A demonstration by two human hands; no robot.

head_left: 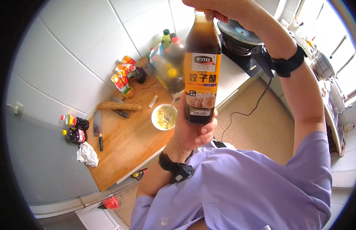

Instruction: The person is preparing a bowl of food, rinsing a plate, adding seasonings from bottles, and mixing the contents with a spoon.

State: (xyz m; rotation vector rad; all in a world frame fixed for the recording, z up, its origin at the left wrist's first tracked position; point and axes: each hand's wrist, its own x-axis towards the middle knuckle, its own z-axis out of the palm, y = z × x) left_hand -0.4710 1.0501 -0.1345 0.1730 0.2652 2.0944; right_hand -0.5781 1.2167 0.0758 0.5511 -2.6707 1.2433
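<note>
In front of me stands a vinegar bottle (203, 38), upright, with dark liquid and an orange and white label. My left hand (191, 132) is closed around its lower end. Over its top lies my right hand (222, 7), fingers curled at the neck; the cap is hidden beneath it and part of the hand is cut off by the upper edge. Behind the bottle, on the wooden board (124, 153), a white bowl (153, 122) holds a yellowish mixture with a spoon (171, 107) leaning in it.
A cleaver (98, 124), a bundle of thin sticks (118, 106) and a crumpled white cloth (87, 154) lie on the board's left. Sauce bottles (76, 135) rest by the wall. More bottles and red packets (122, 80) crowd the back. A lidded pan (239, 32) sits on a black cooker at right.
</note>
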